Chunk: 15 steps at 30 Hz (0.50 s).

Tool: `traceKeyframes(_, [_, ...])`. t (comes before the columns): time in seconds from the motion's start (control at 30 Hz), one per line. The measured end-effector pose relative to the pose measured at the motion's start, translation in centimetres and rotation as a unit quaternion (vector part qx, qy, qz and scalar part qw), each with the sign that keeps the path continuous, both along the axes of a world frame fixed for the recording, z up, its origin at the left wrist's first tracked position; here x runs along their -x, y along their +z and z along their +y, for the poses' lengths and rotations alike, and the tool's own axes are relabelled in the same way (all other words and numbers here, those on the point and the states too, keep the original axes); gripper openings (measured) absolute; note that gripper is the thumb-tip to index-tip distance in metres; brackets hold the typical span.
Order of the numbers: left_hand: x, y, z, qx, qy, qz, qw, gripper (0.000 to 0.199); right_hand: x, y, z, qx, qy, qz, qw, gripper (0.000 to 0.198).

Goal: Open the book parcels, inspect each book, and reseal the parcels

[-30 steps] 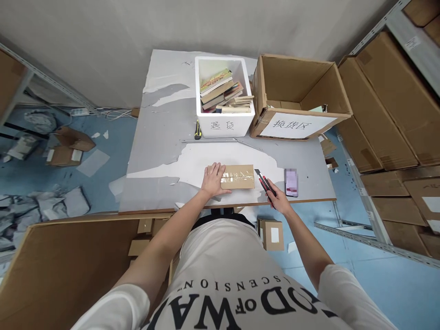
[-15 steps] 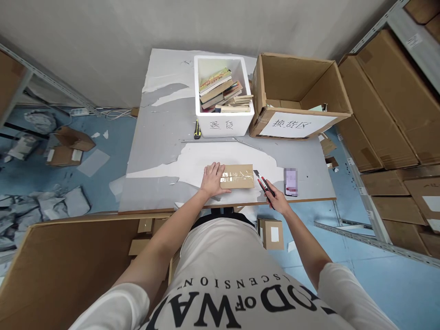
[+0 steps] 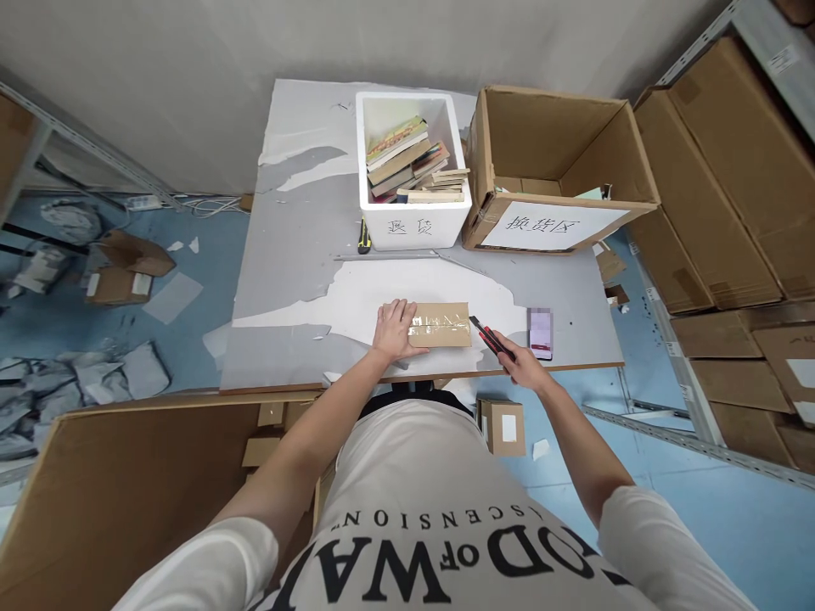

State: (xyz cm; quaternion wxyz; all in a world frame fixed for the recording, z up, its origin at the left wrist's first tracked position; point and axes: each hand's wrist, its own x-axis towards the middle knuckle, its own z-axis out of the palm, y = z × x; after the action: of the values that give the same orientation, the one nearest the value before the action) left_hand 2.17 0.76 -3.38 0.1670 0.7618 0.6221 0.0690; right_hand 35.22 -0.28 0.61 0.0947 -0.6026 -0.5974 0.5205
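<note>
A small cardboard box [image 3: 441, 331] with clear tape along its top lies on the white patch of the table [image 3: 280, 263]. My left hand [image 3: 396, 329] grips its left end, thumb on the near side and fingers over the far part. In my right hand [image 3: 522, 361] is a red-and-black utility knife [image 3: 489, 338], its blade pointing up and left. The blade tip is at the box's right end; whether it touches the cardboard I cannot tell. Just right of the knife lies a phone [image 3: 540, 333] with a lit, partly blurred screen.
A white foam box [image 3: 413, 227] of books [image 3: 407, 161] and a large open carton [image 3: 566, 225] stand at the table's back. Beside the foam box lies a yellow-and-black cutter [image 3: 364, 238]. Stacked cartons [image 3: 719, 178] line the right; another big carton [image 3: 146, 492] is at lower left.
My right hand has shifted slightly right and tilted the knife a little flatter, its tip still by the box's right end. My left hand keeps its hold; the view has moved slightly.
</note>
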Motion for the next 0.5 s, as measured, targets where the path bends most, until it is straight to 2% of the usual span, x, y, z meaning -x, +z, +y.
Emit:
traceKeyframes(0.23, [0.2,-0.5,0.0,0.006,0.003,-0.004,1.0,0.112,-2.0,-0.5,-2.0,0.052,0.033,0.048,0.997,0.066])
traceKeyframes(0.33, [0.2,-0.5,0.0,0.005,0.001,-0.007,1.0,0.113,-2.6,-1.2,-2.9,0.046,0.025,0.048,0.997,0.067])
traceKeyframes(0.4, [0.2,-0.3,0.0,0.007,-0.003,-0.013,1.0,0.116,-2.6,-1.7,-3.4,0.032,0.002,0.043,0.999,0.067])
traceKeyframes(0.5, [0.4,0.1,0.0,0.022,-0.01,-0.046,0.999,0.118,-1.6,-2.4,-3.8,-0.002,-0.109,0.085,0.99,0.075])
